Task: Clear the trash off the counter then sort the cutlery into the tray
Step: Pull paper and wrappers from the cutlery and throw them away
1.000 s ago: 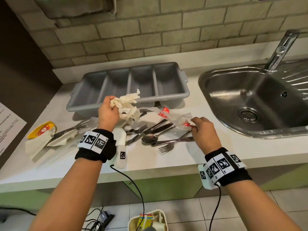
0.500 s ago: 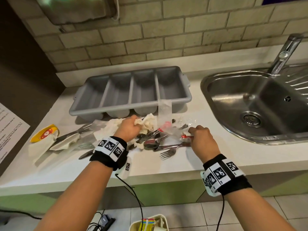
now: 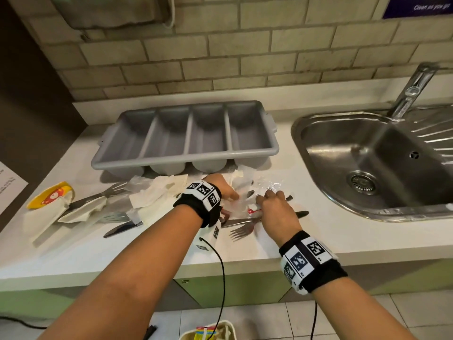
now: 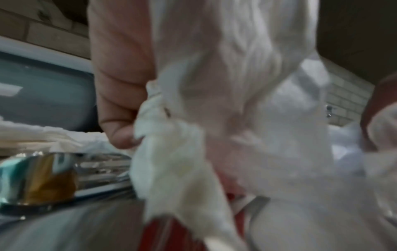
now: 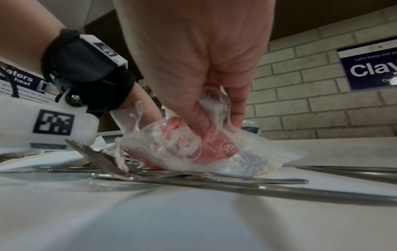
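Observation:
My left hand [image 3: 226,191] grips a crumpled white napkin [image 4: 214,84] low over the cutlery pile, just left of my right hand. My right hand [image 3: 266,201] pinches a clear plastic wrapper with red print [image 5: 193,146] that lies on the forks and knives [image 3: 241,228]. A grey four-compartment cutlery tray [image 3: 245,153] sits behind the pile, and nothing shows inside it. More napkins [image 3: 157,195], a fork [image 3: 115,188] and a knife [image 3: 122,228] lie to the left on the white counter [image 3: 98,251].
A steel sink [image 3: 318,153] with a tap [image 3: 411,92] is at the right. A yellow wrapper [image 3: 49,195] and folded napkins lie at the far left. A bin with trash [image 3: 208,332] stands on the floor below the counter edge.
My left hand has come down and to the right with the crumpled napkin, meeting my right hand at the wrapper. The right hand stays on the wrapper.

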